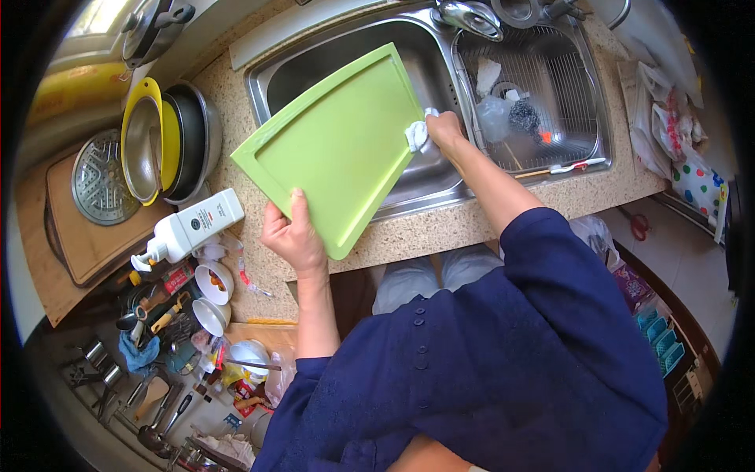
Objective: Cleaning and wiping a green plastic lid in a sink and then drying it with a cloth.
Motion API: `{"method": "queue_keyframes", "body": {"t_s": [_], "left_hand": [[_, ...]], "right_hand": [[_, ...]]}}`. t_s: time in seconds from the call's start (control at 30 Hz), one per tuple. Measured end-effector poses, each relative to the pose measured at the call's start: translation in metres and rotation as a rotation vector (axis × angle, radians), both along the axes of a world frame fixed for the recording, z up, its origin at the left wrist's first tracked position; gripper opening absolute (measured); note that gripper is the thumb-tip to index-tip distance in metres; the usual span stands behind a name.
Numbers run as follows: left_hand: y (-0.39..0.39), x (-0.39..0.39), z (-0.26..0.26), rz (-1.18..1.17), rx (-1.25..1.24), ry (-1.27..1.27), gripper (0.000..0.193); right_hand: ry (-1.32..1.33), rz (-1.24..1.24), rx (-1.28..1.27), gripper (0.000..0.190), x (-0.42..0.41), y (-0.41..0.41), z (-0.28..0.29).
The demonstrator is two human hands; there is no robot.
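A light green plastic lid or tray with a raised rim (348,130) is held tilted over the left basin of a steel double sink (439,76). My left hand (298,236) grips its near left edge, with the thumb on top. At its right edge, my right hand (446,133) holds a white cloth (417,137) against the rim. A chrome faucet (470,19) stands behind the divider between the basins. The right basin contains a wire rack (560,82), a steel wool scrubber (524,117) and a crumpled clear plastic bag (494,118).
Left on the counter are a white pump bottle (197,224), nested bowls with a yellow colander (171,141), a perforated steel disc (106,177) on a wooden cutting board (76,236), and white bowls (212,283). A toothbrush (577,166) lies at the right basin's front edge. Plastic bags (666,118) sit right.
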State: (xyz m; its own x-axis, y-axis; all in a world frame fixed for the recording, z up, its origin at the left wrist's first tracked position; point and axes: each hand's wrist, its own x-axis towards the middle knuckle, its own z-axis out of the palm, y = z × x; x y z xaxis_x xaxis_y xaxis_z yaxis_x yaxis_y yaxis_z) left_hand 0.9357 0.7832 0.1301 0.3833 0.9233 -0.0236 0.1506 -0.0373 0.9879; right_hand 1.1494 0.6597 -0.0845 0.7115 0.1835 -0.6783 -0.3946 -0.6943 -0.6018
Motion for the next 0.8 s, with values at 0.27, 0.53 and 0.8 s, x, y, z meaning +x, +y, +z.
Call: {"method": "queue_keyframes", "body": {"t_s": [0.27, 0.53, 0.8], "left_hand": [[-0.021, 0.016, -0.051, 0.134, 0.012, 0.015, 0.015], [-0.032, 0.016, -0.076, 0.261, -0.272, -0.102, 0.026], [-0.007, -0.029, -0.06, -0.105, -0.074, 0.261, 0.064]], "right_hand": [[0.518, -0.241, 0.324, 0.034, -0.082, 0.025, 0.08], [0.72, -0.308, 0.523, 0.034, -0.101, -0.016, 0.125], [0.873, -0.138, 0.698, 0.02, 0.015, -0.049, 0.116]]}}
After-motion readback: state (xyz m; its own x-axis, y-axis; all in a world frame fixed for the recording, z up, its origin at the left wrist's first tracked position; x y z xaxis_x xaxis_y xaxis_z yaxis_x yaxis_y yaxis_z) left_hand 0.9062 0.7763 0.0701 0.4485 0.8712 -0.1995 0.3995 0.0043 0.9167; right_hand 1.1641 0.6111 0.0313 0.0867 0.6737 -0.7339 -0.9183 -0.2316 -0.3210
